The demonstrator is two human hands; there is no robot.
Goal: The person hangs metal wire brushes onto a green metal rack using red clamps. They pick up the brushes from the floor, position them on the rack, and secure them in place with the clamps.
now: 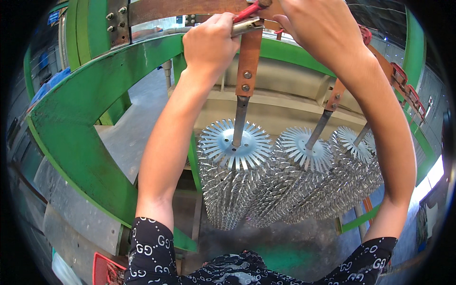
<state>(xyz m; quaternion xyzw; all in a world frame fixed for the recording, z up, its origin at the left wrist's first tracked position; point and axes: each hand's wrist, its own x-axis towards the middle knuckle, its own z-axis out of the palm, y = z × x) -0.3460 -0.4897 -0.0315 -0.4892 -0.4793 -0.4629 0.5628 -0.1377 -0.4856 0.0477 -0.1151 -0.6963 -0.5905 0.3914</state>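
Observation:
Both my arms reach up to the top of the view. My left hand (209,45) is closed around a clamp-like tool (248,26) with a silver metal body and a red handle. Just right of it is my right hand (316,21), its thumb pointing towards the tool; the upper edge cuts off its fingers. Between the hands, a copper-coloured flat bar (248,64) hangs down, bolted to a metal rod (241,114). That rod carries a tall stack of shiny metal parts (232,190), topped by a slotted round disc (235,144).
More hanging stacks (313,185) stand close together to the right. A thick green frame (85,114) curves around the left side. Red clamps (399,73) sit along the upper right rail. At lower left is a red basket (105,268).

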